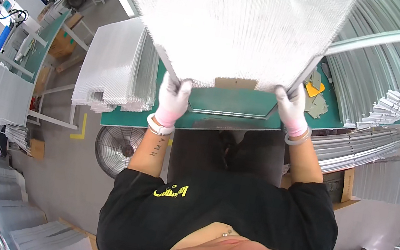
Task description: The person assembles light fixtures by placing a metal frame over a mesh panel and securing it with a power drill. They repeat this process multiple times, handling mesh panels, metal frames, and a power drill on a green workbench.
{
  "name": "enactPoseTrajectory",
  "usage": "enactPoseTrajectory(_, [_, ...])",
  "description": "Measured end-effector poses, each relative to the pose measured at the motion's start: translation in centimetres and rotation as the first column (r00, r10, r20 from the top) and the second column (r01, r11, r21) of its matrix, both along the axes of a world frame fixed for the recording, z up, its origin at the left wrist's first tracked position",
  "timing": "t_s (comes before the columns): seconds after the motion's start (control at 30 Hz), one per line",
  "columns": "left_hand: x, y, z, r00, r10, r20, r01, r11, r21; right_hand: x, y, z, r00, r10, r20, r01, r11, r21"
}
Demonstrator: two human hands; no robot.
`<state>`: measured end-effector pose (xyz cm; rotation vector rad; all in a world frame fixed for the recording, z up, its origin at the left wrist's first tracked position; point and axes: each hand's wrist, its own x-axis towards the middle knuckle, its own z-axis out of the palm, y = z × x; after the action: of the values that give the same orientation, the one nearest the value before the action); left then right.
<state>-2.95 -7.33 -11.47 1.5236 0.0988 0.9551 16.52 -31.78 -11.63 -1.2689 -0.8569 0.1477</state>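
Clamping the left side bar of a grey frame with the gloved left hand. Clamping the opposite side bar with the gloved right hand. Holding the frame over the green table, ahead of the torso; showing white pleated mesh between the side bars, ending short of the near bar. Showing stacked mesh sheets beyond the left hand, and a yellow piece with grey-green scraps just beside the right hand.
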Motion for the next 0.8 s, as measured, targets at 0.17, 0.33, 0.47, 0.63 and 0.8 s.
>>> enactPoseTrajectory(0.17, [-1.2, -0.8, -7.6, 0.970, 0.109, -0.216, -0.092, 0.992, 0.087, -1.6, -0.7, -7.4, 0.997, 0.021, -0.078, -0.029, 0.995, -0.099])
enactPoseTrajectory(0.33, [-2.3, -0.3, -9.6, 0.952, 0.075, -0.298, -0.044, 0.993, 0.111, -2.1, -2.1, -8.9, 0.992, 0.012, -0.129, -0.041, 0.973, -0.225])
enactPoseTrajectory(0.47, [-3.0, -0.1, -9.8, 0.917, 0.086, -0.389, -0.005, 0.979, 0.205, -2.2, -2.3, -8.9, 0.995, -0.029, -0.093, -0.001, 0.951, -0.308])
enactPoseTrajectory(0.63, [-2.7, -0.9, -9.8, 0.939, 0.086, -0.333, -0.024, 0.983, 0.185, -2.7, -2.6, -7.7, 0.992, -0.080, -0.094, 0.024, 0.875, -0.484])
enactPoseTrajectory(0.8, [-3.1, 0.2, -10.7, 0.906, 0.140, -0.399, -0.012, 0.952, 0.307, -3.1, -2.2, -6.6, 0.988, -0.073, -0.133, 0.002, 0.883, -0.469])
